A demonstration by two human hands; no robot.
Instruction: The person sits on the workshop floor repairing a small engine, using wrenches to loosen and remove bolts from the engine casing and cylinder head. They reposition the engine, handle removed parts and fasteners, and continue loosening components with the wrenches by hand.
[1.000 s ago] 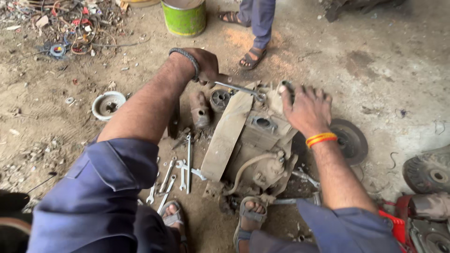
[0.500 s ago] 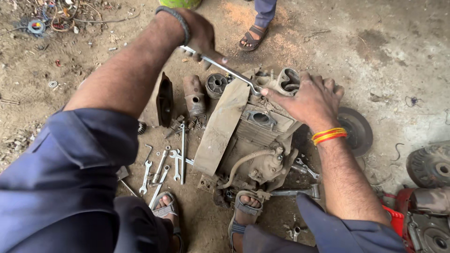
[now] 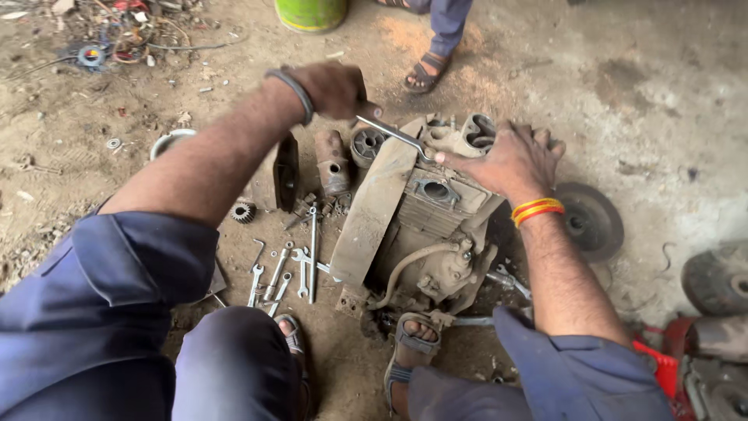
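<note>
From the head camera, the person is squatting over a small engine block [image 3: 425, 234] lying on the dirt floor at centre, between their sandalled feet. The left hand [image 3: 333, 87] is closing in a fist around the far end of a long wrench [image 3: 393, 134], whose near end is reaching the top of the block. The right hand [image 3: 506, 160] is pressing down flat on the block's far end, fingers spread, steadying it.

The block looks like cast metal, greasy and dusty — probably heavy and stiff, with slick surfaces. The flat top and the ribbed sides seem the surest places to brace or grip it; the thin hose curving along its near side looks too soft to pull on. The wrench is rigid steel, best held at its far end for leverage.

To the left, loose spanners [image 3: 284, 269] are lying in a row near a small gear [image 3: 243, 212] — a cylinder part [image 3: 333, 162] is standing just beyond them. A round disc [image 3: 590, 221] is lying right of the block. Far off, another person's sandalled foot [image 3: 425, 74] is standing beside a green bucket [image 3: 312, 14].
</note>
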